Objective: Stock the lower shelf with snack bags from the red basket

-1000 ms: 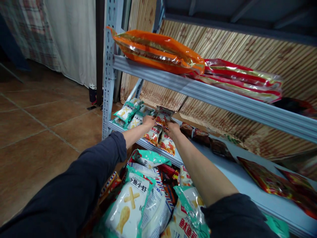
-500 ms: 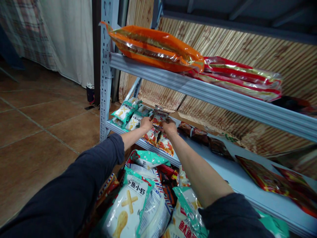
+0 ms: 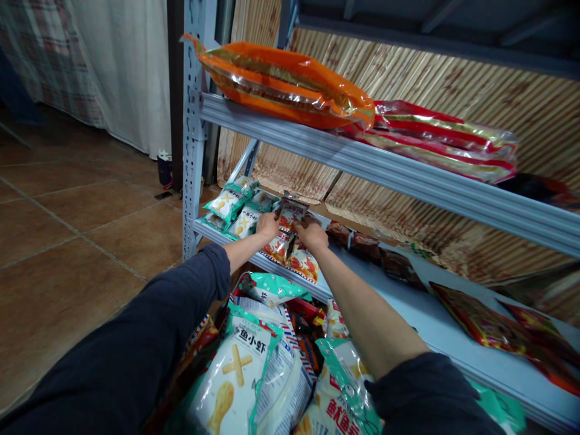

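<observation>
Both my hands reach to the lower shelf (image 3: 435, 329) of a grey metal rack. My left hand (image 3: 268, 225) and my right hand (image 3: 312, 234) are closed on the two sides of a small red-and-orange snack packet (image 3: 290, 212), holding it upright above more packets of the same kind (image 3: 302, 264) lying at the shelf's front edge. Green-and-white snack packets (image 3: 233, 202) lie just left of my left hand. Dark packets (image 3: 357, 241) lie to the right of my right hand.
A heap of snack bags (image 3: 254, 368) sits below my arms. On the upper shelf (image 3: 408, 178) lie a big orange bag (image 3: 281, 81) and red bags (image 3: 444, 142). Flat red packets (image 3: 489, 326) lie at the lower shelf's right. Tiled floor (image 3: 81, 241) spreads to the left.
My hands have lifted the red-and-orange packet slightly and drawn a little closer together on it. The view has shifted a bit.
</observation>
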Tool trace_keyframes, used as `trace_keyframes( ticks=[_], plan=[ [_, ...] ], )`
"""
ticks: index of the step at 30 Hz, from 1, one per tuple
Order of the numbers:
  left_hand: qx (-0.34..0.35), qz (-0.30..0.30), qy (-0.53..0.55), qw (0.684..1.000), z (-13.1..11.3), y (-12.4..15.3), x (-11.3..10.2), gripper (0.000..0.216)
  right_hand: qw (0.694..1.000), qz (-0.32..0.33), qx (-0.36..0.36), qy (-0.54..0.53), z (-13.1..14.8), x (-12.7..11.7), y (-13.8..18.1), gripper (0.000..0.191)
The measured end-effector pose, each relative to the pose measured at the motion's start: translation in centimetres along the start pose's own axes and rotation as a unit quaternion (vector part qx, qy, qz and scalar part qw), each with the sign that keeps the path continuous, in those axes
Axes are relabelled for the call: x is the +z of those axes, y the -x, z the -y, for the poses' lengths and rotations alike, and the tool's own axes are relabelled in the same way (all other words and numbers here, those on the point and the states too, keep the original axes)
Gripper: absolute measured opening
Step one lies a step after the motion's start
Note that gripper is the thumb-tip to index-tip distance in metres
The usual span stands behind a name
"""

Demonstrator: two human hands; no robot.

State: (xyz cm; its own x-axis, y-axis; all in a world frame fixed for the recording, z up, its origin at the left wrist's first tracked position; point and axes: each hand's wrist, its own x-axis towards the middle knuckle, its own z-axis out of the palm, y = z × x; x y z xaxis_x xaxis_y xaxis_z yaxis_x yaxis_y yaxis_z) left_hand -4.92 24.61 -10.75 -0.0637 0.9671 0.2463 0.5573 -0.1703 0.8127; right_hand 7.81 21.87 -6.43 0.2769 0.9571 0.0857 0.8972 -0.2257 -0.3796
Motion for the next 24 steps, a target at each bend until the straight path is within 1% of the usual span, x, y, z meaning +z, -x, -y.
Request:
trace_keyframes(
  ticks=[4,9,13,16,22,24],
  plan=[
    [0.008,0.007,-0.02,1.0,0.2,0.1,0.2,0.022,1.0,-0.014,-0.011,0.01,-0.2,0.4,0.1,0.043],
    [0.027,-0.004,-0.024,0.999,0.5,0.1,0.4,0.024,0.999,-0.031,-0.013,0.006,-0.1,0.8,0.1,0.043],
    [0.036,-0.007,-0.02,0.999,0.6,0.0,0.3,0.022,0.999,-0.028,-0.006,0.02,0.2,0.8,0.3,0.042],
    [0.037,-0.008,-0.023,0.999,0.4,0.3,0.0,0.023,0.999,-0.024,-0.014,0.016,0.2,0.4,0.6,0.043],
    [0.045,-0.024,-0.073,0.996,-0.5,2.0,-1.3,0.027,0.995,-0.054,-0.061,0.053,-0.3,-1.1,1.4,0.045],
    [0.06,-0.012,-0.077,0.995,-1.2,2.8,-1.9,0.027,0.994,-0.054,-0.075,0.064,-0.6,-1.7,1.9,0.043]
  ],
)
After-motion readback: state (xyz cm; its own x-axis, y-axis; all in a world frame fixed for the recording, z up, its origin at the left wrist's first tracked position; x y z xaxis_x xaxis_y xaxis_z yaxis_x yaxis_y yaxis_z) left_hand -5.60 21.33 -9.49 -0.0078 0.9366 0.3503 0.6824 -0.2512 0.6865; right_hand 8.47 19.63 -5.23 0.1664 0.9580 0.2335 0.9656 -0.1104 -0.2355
